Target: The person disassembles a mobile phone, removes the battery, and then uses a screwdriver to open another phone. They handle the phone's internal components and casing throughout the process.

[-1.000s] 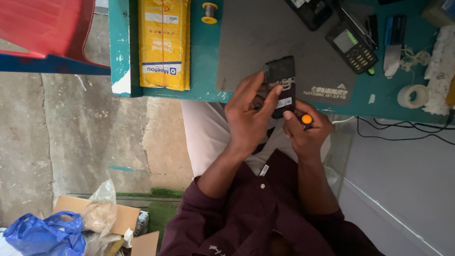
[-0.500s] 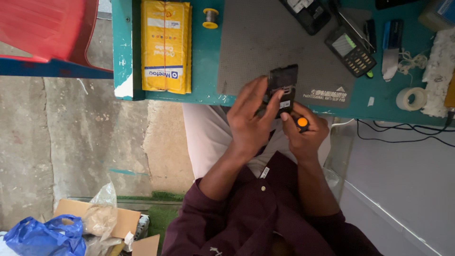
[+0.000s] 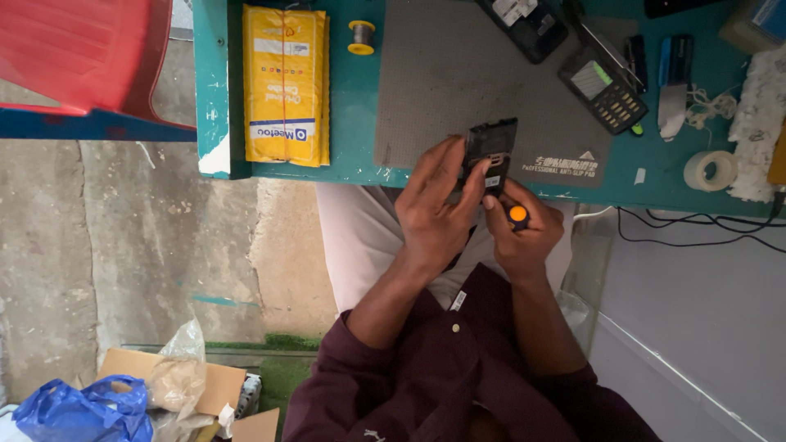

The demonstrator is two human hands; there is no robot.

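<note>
Both hands raised together in front of the chest, each closed in a grip.

The left hand (image 3: 434, 209) is held with fingers spread and curled, thumb side turned inward. The right hand (image 3: 524, 237) is clenched just beside it, fingertips nearly touching. Both forearms are bent upward from the elbows, and dark maroon sleeves are pushed back above the wrists.

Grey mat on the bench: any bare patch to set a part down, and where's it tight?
The grey mat is bare between the solder spool and the black device, above the left hand. Crowded: the table's right side, with keypad phone, tape roll and white cloth.
</note>
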